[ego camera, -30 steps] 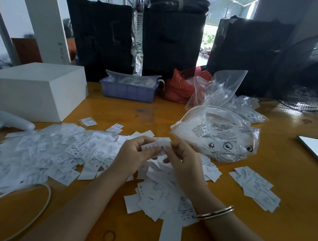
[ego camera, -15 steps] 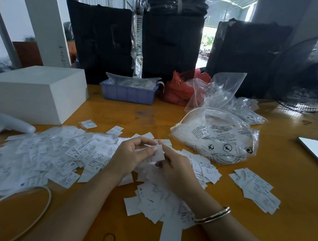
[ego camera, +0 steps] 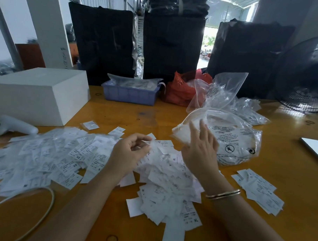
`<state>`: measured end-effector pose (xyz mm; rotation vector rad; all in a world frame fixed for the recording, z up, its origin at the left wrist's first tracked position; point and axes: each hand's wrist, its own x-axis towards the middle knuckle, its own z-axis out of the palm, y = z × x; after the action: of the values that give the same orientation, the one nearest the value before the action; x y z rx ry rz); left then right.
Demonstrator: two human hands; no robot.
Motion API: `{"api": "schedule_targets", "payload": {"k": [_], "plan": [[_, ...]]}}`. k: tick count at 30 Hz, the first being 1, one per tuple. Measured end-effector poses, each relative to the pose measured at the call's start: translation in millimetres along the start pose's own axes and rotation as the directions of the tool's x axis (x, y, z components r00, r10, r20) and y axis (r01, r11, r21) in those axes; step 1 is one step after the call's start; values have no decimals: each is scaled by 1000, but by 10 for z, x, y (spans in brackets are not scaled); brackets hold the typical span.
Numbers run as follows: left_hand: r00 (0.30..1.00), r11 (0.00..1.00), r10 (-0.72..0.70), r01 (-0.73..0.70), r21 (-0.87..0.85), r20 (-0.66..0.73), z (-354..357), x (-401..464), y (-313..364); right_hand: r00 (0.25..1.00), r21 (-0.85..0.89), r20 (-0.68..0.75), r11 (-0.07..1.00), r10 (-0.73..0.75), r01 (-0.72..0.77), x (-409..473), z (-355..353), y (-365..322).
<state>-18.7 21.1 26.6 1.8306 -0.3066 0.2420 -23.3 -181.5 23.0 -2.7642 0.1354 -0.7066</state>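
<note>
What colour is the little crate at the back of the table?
The crate is pale blue, clearest in the head view.

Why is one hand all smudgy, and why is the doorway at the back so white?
Head view: the right hand is smeared, likely from moving fast, while the left hand pinching a label looks sharper; head view: the doorway is washed out by bright daylight.

White box [ego camera: 39, 95] sits left, blue crate [ego camera: 130, 95] at the back, red bag [ego camera: 179, 92] just beside it, fan [ego camera: 309, 79] far right.
</note>
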Motion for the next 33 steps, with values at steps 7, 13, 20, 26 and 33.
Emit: {"api": "schedule_targets", "payload": {"k": [7,13,20,26,33], "plan": [[979,950,121,-66,306,-165,-103,38,-23,996,-236,67,970,67,-49,93,93,235],[923,863,174,25,505,-343,-293,87,-28,986,-153,-59,978,-153,143,25,-64,58],[953,576,34,227,785,-301,-388,113,-162,969,152,135,971,-206,185,-54,-145,-33],[957,536,197,78,841,-214,-312,102,-185,985,181,60,969,162,-171,358,-292,345],[885,622,406,-450,641,228,43,-54,-88,932,-310,340,951,129,-19,329,-191,406]]}}
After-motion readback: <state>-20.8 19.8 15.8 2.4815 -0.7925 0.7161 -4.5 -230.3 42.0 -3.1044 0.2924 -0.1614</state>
